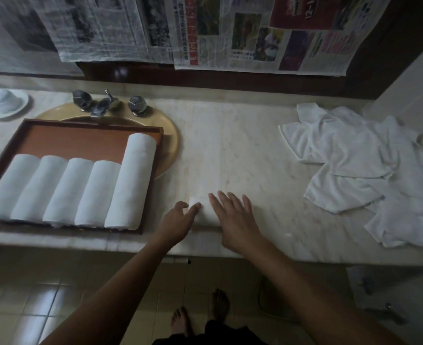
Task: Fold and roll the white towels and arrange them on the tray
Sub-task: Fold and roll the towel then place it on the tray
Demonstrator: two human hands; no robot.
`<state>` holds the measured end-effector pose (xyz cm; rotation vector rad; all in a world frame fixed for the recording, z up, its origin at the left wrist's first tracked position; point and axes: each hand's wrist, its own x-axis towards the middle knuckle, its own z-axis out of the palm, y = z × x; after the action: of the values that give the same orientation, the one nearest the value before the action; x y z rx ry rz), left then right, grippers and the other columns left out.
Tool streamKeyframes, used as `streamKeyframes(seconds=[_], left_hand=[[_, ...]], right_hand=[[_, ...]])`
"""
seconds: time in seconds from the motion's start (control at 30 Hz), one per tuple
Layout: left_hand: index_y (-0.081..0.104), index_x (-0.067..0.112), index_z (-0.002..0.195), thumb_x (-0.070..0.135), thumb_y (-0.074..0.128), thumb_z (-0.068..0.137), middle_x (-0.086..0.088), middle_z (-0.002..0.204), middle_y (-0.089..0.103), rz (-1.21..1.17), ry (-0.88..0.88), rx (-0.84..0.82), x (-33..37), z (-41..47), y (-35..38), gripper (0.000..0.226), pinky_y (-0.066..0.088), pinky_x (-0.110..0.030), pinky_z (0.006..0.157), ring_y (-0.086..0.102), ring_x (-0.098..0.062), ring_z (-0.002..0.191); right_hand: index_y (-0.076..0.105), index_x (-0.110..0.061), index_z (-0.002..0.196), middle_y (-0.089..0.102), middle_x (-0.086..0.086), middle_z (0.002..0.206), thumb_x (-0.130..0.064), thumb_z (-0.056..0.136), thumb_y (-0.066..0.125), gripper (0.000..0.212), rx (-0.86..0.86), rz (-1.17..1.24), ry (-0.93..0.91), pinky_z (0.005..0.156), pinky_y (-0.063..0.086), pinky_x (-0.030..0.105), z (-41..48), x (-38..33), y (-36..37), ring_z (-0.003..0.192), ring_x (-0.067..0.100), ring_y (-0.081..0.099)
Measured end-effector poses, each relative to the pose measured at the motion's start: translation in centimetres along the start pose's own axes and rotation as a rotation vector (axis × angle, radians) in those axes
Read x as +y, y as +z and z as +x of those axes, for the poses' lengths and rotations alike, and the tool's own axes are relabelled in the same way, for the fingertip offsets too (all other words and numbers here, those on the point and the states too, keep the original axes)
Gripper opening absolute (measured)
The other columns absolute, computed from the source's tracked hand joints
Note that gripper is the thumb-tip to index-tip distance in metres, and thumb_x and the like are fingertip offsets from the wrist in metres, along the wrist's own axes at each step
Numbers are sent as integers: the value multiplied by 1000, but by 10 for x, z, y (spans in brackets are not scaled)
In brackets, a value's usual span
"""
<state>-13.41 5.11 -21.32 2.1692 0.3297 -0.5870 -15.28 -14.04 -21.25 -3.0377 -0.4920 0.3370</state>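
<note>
The white towel [206, 216], bunched into a short roll, lies on the pale marble bench [242, 150] near its front edge, under both hands. The right grip [234, 217] lies flat on it, fingers straight and spread, pressing its right part. The left grip [179, 220] meets the roll's left end with loosely bent fingers; blur hides whether it pinches the cloth. At nine o'clock from the towel, the brown tray [81, 143] carries five rolled towels [68, 190] side by side, the rightmost one longer. At two o'clock lies a heap of loose white towels [369, 165]. At eleven o'clock, partly under the tray, is a tan sink [173, 145] with metal taps [105, 103].
</note>
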Motion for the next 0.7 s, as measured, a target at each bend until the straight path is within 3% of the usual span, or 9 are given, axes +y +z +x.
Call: streamKeyframes(seconds=[0.1,0.23,0.37,0.47,0.6,0.7], left_hand=[[50,19,133,70,52,94,-15,102,72,-287,-111,-88,0,0,0,64,63,-39,72,74,-28,85],[57,13,132,54,67,94,-20,123,68,-733,-195,-232,9,2,4,57,61,-50,91,73,-34,104],[60,16,127,43,71,95,-9,123,68,-800,-139,-167,15,-6,5,43,62,-45,88,71,-25,106],[57,20,123,43,79,87,-5,124,62,-784,-74,-26,15,-14,-8,48,63,-47,84,65,-25,112],[58,19,126,35,81,86,-7,124,66,-796,111,11,20,-24,-50,49,63,-43,83,68,-27,112],[61,26,124,33,77,90,4,116,69,-700,213,109,18,-29,-87,38,60,-33,83,69,-14,106]], right_hand=[[9,-25,161,37,6,155,-23,78,80,109,-52,-48,-18,113,30,51,23,9,-12,137,29,40],[20,-28,156,47,5,143,-28,85,75,90,-131,6,-60,102,37,49,28,12,-25,126,29,48],[19,-33,158,45,0,147,-23,87,70,87,-75,66,-107,102,36,47,15,4,-23,127,26,46],[20,-34,160,41,-4,154,-37,88,73,89,32,184,-145,109,32,42,7,-1,-24,134,23,43],[19,-41,159,27,-10,163,-76,82,64,96,158,640,18,116,28,37,5,-13,-43,147,11,27],[15,-35,162,23,-5,167,-73,81,68,103,85,1179,337,114,35,35,18,-26,-74,150,18,31]])
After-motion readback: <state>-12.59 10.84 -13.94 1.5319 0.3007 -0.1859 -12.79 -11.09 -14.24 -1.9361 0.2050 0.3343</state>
